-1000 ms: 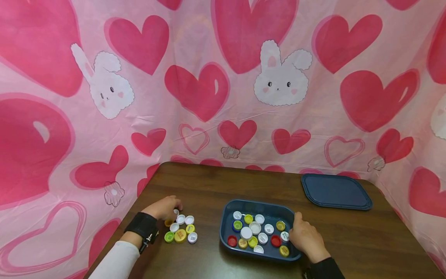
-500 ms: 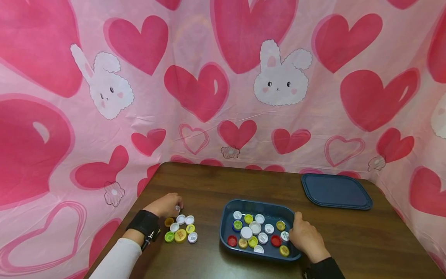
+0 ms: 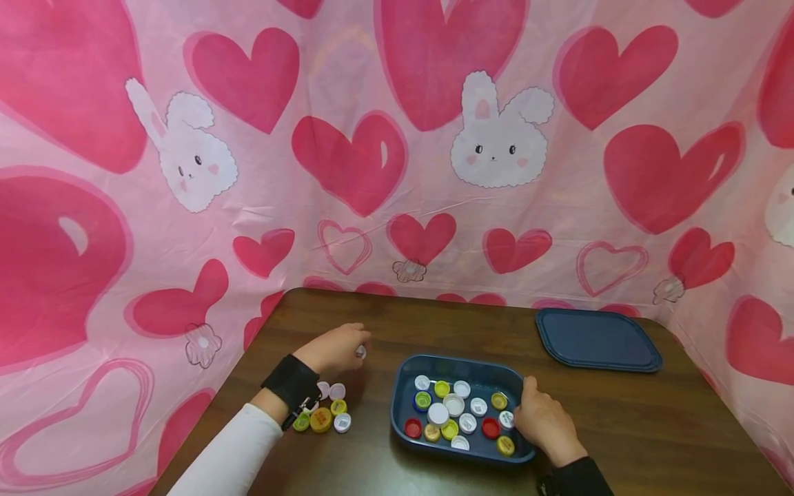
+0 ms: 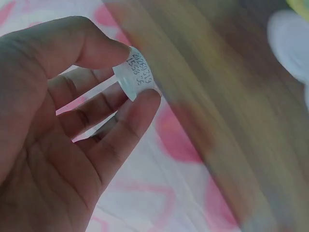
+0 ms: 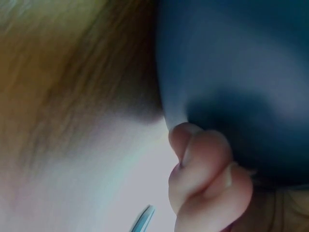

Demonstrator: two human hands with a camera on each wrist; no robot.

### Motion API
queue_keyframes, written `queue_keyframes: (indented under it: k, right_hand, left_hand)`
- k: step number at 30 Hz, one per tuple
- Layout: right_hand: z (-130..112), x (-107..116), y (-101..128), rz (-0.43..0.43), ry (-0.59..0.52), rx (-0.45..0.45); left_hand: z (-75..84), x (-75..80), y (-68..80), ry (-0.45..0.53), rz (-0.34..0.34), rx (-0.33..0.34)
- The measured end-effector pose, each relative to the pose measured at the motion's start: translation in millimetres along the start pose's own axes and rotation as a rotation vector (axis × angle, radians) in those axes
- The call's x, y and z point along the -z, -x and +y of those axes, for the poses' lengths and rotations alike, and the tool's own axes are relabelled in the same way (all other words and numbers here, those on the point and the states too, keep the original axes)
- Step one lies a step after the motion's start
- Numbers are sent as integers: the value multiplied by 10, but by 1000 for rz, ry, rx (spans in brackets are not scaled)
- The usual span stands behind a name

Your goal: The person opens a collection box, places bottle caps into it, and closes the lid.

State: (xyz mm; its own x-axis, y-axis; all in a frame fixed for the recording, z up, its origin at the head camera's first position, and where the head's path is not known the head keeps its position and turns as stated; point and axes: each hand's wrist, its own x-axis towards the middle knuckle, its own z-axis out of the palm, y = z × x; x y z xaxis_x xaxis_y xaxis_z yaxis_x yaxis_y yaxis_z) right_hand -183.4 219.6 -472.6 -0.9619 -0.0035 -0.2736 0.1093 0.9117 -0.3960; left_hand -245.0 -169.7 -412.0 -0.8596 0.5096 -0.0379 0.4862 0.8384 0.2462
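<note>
My left hand [image 3: 335,349] is over the table, left of a dark blue rectangular container [image 3: 468,456]. Between thumb and fingertip it pinches a small white bottle cap [image 4: 140,75] with printed dark characters on its side. Below that hand lies a group of caps: a large yellow cap [image 3: 320,420], a white cap [image 3: 342,423] and several others, partly hidden by the wrist. With my right hand [image 3: 547,421] I grip the container's right end; in the right wrist view its curled fingers [image 5: 205,164] are at the rim. White, yellow, red and green caps lie inside the container.
A dark blue lid-like tray [image 3: 598,339] lies at the back right of the brown wooden table [image 3: 384,324]. Pink cloth [image 3: 428,193] with hearts and rabbits hangs behind and beside the table.
My left hand has lifted the white cap away from the group and carried it right and farther back. The right hand and container stay where they were.
</note>
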Motion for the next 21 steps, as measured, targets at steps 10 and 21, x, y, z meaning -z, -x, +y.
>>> queue_keyframes:
  k: [10,21]
  right_hand:
    - [-24,-8,8,-2,-5,-14]
    - [0,-10,-7,1,5,-14]
  left_hand:
    - [747,-86,-286,-85,-114,-172]
    - [1373,-318,-515,-149,-271,-345]
